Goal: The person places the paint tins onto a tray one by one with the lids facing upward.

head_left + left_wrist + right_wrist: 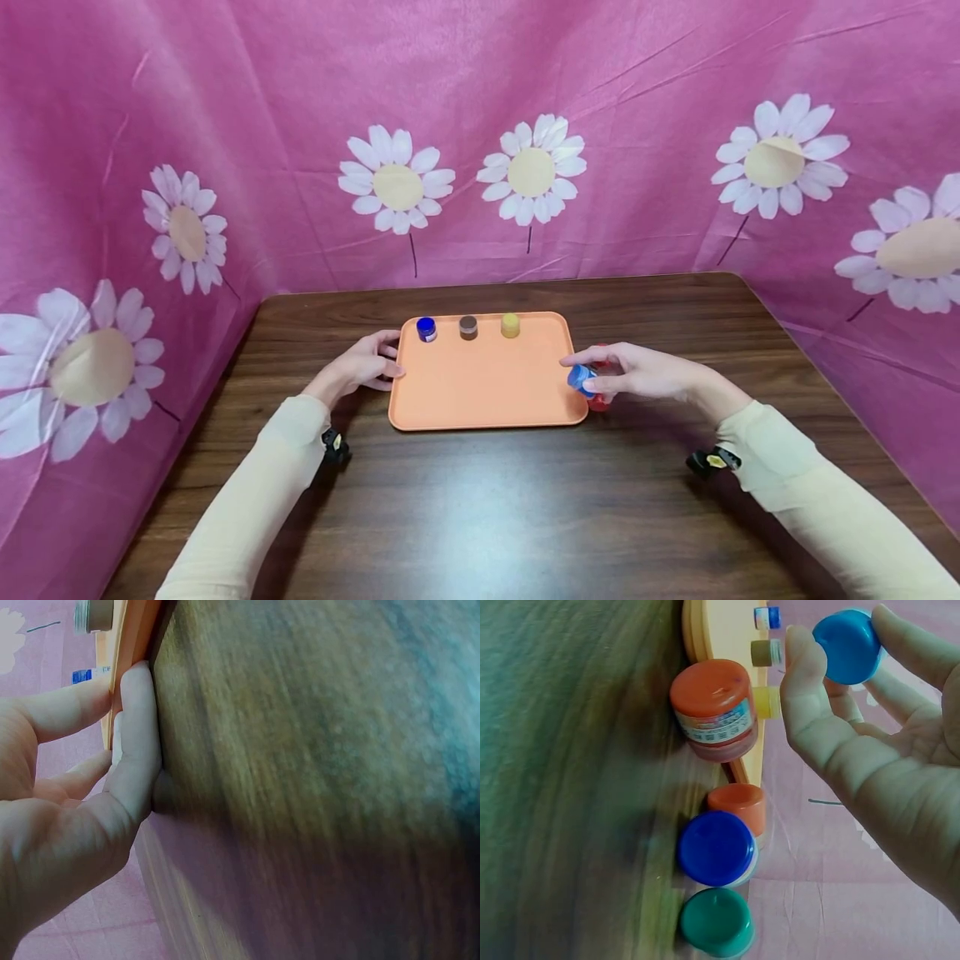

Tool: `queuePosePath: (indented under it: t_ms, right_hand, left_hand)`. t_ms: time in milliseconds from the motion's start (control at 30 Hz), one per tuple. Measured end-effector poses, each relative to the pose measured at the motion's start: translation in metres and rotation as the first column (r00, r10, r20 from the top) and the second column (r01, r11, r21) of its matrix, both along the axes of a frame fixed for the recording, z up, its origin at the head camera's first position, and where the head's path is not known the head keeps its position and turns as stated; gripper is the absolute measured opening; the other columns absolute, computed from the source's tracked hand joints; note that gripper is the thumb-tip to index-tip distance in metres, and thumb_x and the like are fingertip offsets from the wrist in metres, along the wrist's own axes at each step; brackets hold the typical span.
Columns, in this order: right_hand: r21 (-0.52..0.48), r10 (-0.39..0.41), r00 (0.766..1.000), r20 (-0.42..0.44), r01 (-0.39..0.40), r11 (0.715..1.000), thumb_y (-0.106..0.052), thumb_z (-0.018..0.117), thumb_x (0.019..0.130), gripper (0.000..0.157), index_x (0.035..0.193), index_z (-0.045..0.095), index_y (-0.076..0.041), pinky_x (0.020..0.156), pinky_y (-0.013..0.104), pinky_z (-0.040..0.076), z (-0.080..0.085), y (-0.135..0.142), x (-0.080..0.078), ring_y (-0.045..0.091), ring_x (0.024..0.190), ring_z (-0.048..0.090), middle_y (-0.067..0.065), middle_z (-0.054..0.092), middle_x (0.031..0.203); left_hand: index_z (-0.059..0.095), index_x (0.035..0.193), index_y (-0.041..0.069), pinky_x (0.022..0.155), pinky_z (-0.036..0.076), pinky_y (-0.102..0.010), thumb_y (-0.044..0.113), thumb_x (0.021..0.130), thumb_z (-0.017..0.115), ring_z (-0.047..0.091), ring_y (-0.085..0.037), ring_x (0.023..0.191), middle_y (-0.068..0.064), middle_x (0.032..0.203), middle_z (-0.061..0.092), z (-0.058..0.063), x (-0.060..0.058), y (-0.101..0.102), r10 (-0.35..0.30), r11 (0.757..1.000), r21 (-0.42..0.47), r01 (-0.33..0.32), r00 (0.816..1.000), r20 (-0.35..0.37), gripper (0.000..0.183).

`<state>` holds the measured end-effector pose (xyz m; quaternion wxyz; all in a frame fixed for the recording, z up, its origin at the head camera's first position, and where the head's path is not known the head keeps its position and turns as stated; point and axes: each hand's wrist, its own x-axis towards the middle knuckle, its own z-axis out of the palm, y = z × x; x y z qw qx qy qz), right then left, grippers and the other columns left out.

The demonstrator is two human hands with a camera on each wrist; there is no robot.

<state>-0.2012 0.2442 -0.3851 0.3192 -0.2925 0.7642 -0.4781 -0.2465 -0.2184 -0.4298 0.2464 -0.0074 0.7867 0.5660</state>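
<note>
My right hand (637,371) pinches a small paint jar with a light blue lid (581,379) between thumb and fingers. It hovers at the right edge of an orange tray (487,392); the lid (847,646) faces the right wrist camera. Below that hand, a red-lidded jar (712,712) stands beside the tray. At the tray's left rim is my left hand (363,362), its fingers and thumb gripping the edge. Along the tray's far side stand a dark blue jar (427,329), a brown jar (468,327) and a yellow jar (510,325).
To the right of the tray in the right wrist view are a smaller orange-red jar (739,806), a blue-lidded jar (716,847) and a green-lidded jar (718,922). A pink flowered cloth (465,75) hangs around the dark wooden table (360,517).
</note>
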Motion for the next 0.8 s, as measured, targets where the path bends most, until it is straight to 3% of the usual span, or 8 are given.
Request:
queuePosePath:
  t_ms: [233, 367, 500, 700, 800]
  right_hand:
    - [0.032, -0.056, 0.998, 0.013, 0.056, 0.998, -0.018, 0.066, 0.1, 0.058, 0.151, 0.044, 0.0, 0.07, 0.052, 0.058, 0.006, -0.008, -0.01, 0.045, 0.081, 0.059, 0.033, 0.061, 0.106]
    - [0.047, -0.097, 0.995, 0.014, 0.096, 0.994, -0.021, 0.069, 0.098, 0.056, 0.147, 0.049, 0.0, 0.069, 0.045, 0.057, 0.007, -0.014, -0.017, 0.041, 0.085, 0.058, 0.032, 0.061, 0.11]
    - [0.042, -0.114, 0.993, 0.002, 0.114, 0.993, -0.021, 0.07, 0.097, 0.056, 0.146, 0.05, -0.001, 0.075, 0.039, 0.058, 0.006, -0.019, -0.024, 0.042, 0.096, 0.06, 0.028, 0.062, 0.12]
    - [0.014, -0.144, 0.99, 0.01, 0.144, 0.99, -0.021, 0.075, 0.094, 0.061, 0.147, 0.05, -0.007, 0.086, 0.047, 0.058, 0.006, -0.024, -0.031, 0.033, 0.106, 0.061, 0.026, 0.055, 0.136]
    - [0.013, -0.16, 0.987, 0.007, 0.16, 0.987, -0.019, 0.078, 0.091, 0.063, 0.146, 0.051, -0.007, 0.092, 0.044, 0.056, 0.007, -0.025, -0.032, 0.029, 0.112, 0.059, 0.025, 0.052, 0.143]
  left_hand:
    - [0.021, 0.16, 0.005, 0.079, 0.062, -0.043, -0.009, 0.088, 0.065, 0.062, -0.023, 0.092, -0.024, 0.13, 0.041, 0.001, 0.0, 0.0, -0.014, 1.0, 0.003, 0.014, 1.0, 0.007, 0.085]
    - [0.022, 0.16, 0.005, 0.079, 0.062, -0.043, -0.009, 0.088, 0.065, 0.062, -0.023, 0.092, -0.025, 0.131, 0.042, 0.001, 0.001, 0.0, -0.003, 1.0, 0.004, 0.003, 1.0, 0.006, 0.085]
    - [0.021, 0.16, 0.004, 0.08, 0.062, -0.043, -0.009, 0.088, 0.066, 0.062, -0.024, 0.093, -0.025, 0.132, 0.041, 0.0, 0.002, -0.001, -0.003, 1.0, 0.002, 0.003, 1.0, 0.009, 0.085]
    - [0.021, 0.16, 0.003, 0.08, 0.062, -0.044, -0.009, 0.088, 0.066, 0.062, -0.024, 0.094, -0.026, 0.132, 0.041, 0.001, 0.001, -0.001, -0.01, 1.0, 0.0, 0.01, 1.0, 0.002, 0.086]
    - [0.02, 0.16, 0.003, 0.08, 0.062, -0.044, -0.008, 0.088, 0.066, 0.062, -0.024, 0.094, -0.026, 0.132, 0.041, 0.0, 0.001, 0.0, -0.017, 1.0, 0.005, 0.017, 1.0, 0.002, 0.086]
